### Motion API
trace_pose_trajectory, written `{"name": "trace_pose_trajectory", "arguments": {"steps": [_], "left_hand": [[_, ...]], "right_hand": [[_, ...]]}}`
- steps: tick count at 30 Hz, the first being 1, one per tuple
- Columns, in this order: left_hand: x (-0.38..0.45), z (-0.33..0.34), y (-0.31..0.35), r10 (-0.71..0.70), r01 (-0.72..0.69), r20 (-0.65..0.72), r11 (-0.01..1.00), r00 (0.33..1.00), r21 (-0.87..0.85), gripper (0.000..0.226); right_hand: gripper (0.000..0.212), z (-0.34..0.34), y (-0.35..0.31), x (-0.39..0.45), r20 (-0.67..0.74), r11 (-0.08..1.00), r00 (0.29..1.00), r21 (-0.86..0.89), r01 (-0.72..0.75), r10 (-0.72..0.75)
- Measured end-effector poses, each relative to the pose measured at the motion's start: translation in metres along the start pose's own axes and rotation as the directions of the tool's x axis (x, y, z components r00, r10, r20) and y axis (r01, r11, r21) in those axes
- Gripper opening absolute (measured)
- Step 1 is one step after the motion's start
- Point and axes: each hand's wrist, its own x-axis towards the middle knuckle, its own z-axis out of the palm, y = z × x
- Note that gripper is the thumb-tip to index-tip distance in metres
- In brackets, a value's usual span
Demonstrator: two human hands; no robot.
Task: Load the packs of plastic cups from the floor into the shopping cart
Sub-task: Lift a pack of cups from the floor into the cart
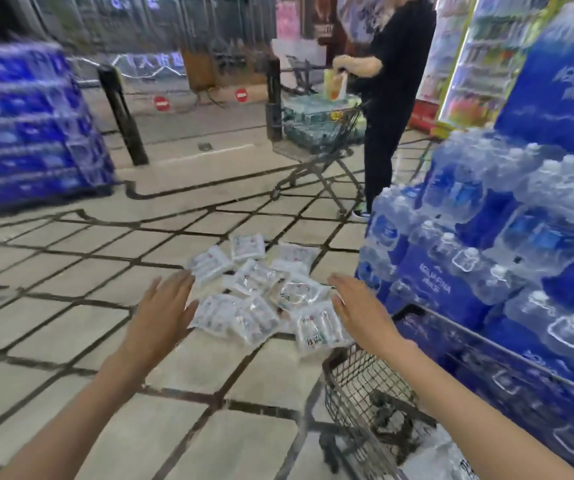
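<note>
- The packs of plastic cups lie in a loose heap on the tiled floor, just ahead of the front end of the wire shopping cart and close beside the stacked bottled-water cases.
- The left hand reaches toward the heap's left edge, palm turned inward, fingers straight and close together, holding nothing.
- The right hand mirrors it at the heap's right edge, fingers likewise straight and together, empty; whether either hand touches a pack yet I cannot tell.
- The step in hand looks like a two-handed scoop. To do it well, I would press in from both sides at floor level so the slippery film packs bunch together rather than squirt out, and take a modest batch.
- The packs are flat, roughly rectangular pouches lying flat on the floor, overlapping. Their long axes point every which way, some toward the far aisle, some across it; no shared direction shows.
- The cart basket opens just to the right, so the lift is short.
</note>
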Motion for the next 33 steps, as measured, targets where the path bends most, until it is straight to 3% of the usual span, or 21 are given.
{"name": "trace_pose_trajectory", "arguments": {"steps": [3, 5, 15, 20, 33], "left_hand": [[-0.017, 0.010, -0.047, -0.016, 0.015, 0.068, 1.000, 0.998, 0.006, 0.051], [-0.022, 0.021, -0.073, -0.018, 0.018, 0.093, 1.000, 0.995, -0.004, 0.044], [-0.020, 0.049, -0.199, 0.064, -0.065, 0.041, 0.997, 0.997, 0.038, 0.042], [-0.011, 0.070, -0.247, 0.035, -0.037, 0.052, 0.999, 0.998, 0.023, 0.044], [0.100, 0.184, -0.362, 0.030, -0.034, 0.136, 0.999, 0.990, 0.026, 0.042]], "right_hand": [[0.043, 0.028, -0.026, 0.014, 0.018, 1.000, 1.000, 0.009, 0.009, -0.010], [0.042, 0.045, -0.040, 0.022, 0.026, 1.000, 1.000, 0.011, -0.017, 0.017], [0.041, 0.107, -0.105, 0.075, 0.021, 0.998, 0.999, -0.042, -0.044, 0.045], [0.041, 0.131, -0.123, 0.121, 0.022, 0.998, 0.999, -0.040, -0.044, 0.045], [0.041, 0.230, -0.119, 0.296, 0.079, 0.993, 0.990, 0.011, -0.115, 0.114]]}}
